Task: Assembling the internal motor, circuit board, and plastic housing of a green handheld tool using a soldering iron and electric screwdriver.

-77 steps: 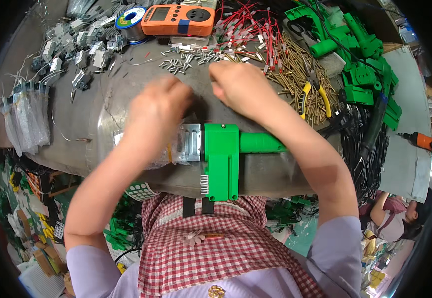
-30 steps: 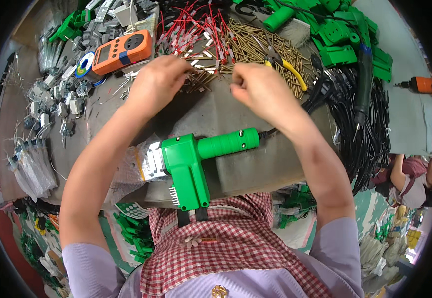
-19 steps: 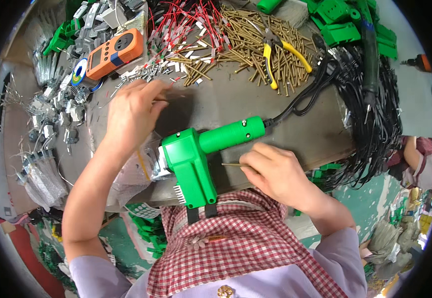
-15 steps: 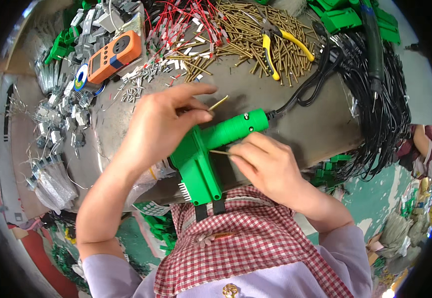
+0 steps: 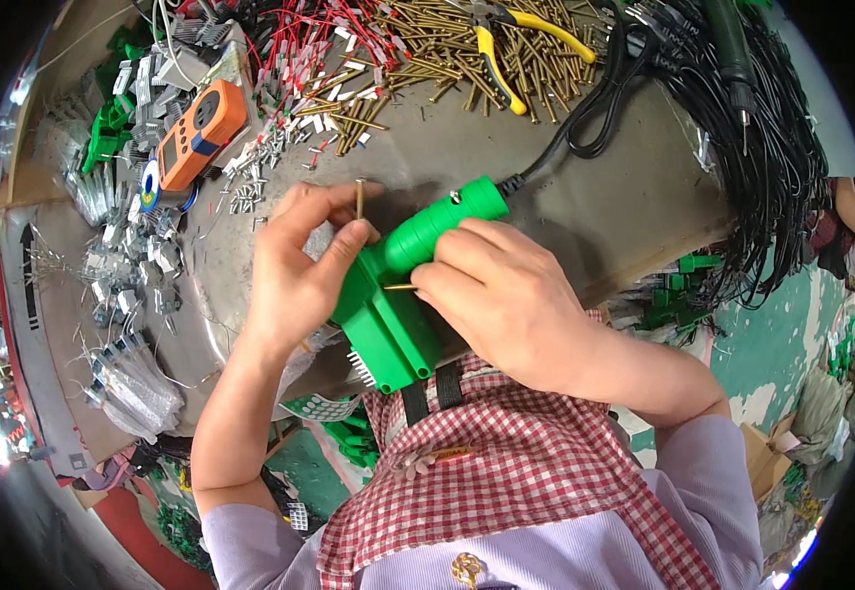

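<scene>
A green plastic tool housing (image 5: 388, 339) with a round ribbed handle (image 5: 442, 226) lies at the bench's near edge, a row of white pins on its lower left side. My left hand (image 5: 300, 261) pinches a long brass screw (image 5: 360, 200), head up, between thumb and fingers beside the top of the housing. In my right hand (image 5: 506, 305), closed over the handle's near side, is a second brass screw (image 5: 400, 286), its tip against the housing below the handle. A small silver screw (image 5: 455, 197) shows in the handle.
Behind lie loose brass screws (image 5: 447, 64) with yellow-handled pliers (image 5: 493, 69) on them. An orange meter (image 5: 201, 133) and small components are at left. A black cable (image 5: 555, 147) runs from the handle toward bundled black cords (image 5: 772, 187) at right.
The left hand's screw has swung from slanted to upright. My right hand has come closer over the handle with its screw at the housing. The whole view has shifted somewhat.
</scene>
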`<state>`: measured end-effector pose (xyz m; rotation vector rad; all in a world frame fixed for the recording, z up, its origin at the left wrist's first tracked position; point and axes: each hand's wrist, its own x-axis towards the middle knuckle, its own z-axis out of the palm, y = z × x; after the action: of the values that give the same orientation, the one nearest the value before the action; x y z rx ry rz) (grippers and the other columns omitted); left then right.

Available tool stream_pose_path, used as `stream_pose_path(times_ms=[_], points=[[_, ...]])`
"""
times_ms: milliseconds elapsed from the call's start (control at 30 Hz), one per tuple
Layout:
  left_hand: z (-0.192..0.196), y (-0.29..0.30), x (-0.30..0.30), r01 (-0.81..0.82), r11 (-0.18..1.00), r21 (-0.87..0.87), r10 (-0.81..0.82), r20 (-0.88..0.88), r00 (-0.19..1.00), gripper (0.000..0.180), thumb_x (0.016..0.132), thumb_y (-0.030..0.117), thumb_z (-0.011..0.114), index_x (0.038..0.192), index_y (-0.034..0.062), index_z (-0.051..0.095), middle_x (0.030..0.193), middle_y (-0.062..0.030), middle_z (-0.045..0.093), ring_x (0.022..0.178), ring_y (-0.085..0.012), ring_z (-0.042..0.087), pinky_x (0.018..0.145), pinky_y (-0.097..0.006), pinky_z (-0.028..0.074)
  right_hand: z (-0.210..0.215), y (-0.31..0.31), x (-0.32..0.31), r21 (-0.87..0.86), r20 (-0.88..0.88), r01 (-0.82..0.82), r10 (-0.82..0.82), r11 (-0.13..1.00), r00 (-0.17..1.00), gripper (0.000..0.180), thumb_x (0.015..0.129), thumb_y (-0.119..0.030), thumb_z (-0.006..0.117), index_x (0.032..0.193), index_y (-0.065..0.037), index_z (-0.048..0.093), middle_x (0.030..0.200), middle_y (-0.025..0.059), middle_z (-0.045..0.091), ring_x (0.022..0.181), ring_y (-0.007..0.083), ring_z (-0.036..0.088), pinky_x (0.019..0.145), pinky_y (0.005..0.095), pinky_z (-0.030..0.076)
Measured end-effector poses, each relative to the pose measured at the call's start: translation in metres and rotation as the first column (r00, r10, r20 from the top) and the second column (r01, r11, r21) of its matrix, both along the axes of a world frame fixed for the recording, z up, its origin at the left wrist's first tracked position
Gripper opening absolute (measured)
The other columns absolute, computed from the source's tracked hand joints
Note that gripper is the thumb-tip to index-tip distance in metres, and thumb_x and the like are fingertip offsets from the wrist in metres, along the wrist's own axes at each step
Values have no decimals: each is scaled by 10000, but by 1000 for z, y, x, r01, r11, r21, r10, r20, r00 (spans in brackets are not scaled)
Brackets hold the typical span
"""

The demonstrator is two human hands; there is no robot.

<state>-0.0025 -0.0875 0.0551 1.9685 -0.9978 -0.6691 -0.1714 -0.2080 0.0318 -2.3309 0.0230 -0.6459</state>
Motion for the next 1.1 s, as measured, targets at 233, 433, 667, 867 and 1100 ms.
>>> stream_pose_path(times_ms=[233, 433, 667, 867, 1100], points=[[2, -13, -7, 307, 949, -69, -135, 792, 596, 421, 658, -14, 614, 1069, 75, 618, 708, -27, 519, 751, -221, 517, 753, -374, 374, -1, -5, 16, -102, 85, -66, 75, 993, 994, 103, 734, -133, 555, 777, -52, 509, 846, 89, 490, 820, 237, 554, 660, 326, 493], [4, -12, -11, 385, 923, -28, -222, 777, 589, 384, 631, 14, 650, 1007, 89, 628, 761, -51, 528, 776, -247, 521, 755, -383, 390, -7, -32, 3, 0, 254, 68, -65, 998, 965, 218, 798, -83, 584, 1012, -49, 557, 1109, 147, 572, 989, 304, 597, 791, 346, 511], [1, -7, -6, 18, 999, -49, -18, -1, 1000, 199, 738, -8, 606, 932, 35, 611, 838, -108, 578, 813, -275, 548, 727, -381, 443, 28, -255, -45, -439, 40, 812, -894, 385, 445, 682, 727, -175, 717, 1308, 3, 408, 1106, 232, 565, 1045, 416, 543, 877, 453, 449], [-4, -9, 1, 84, 996, 14, -82, 439, 895, 81, 777, 34, 614, 844, 11, 574, 805, -80, 564, 847, -212, 551, 793, -339, 431, 38, -269, -58, 368, 221, 567, -662, 737, 717, 683, 765, -68, 690, 1364, 10, 370, 1193, 185, 549, 1078, 274, 561, 905, 330, 436], [14, -12, -23, 262, 965, 17, -259, 237, 936, 504, 756, 48, 658, 1225, 66, 474, 1104, -145, 628, 1000, -360, 590, 874, -407, 474, 59, -139, -20, 795, 371, -149, -276, 588, 886, 578, 850, -158, 574, 1330, -24, 283, 862, 141, 522, 749, 226, 535, 730, 399, 474]])
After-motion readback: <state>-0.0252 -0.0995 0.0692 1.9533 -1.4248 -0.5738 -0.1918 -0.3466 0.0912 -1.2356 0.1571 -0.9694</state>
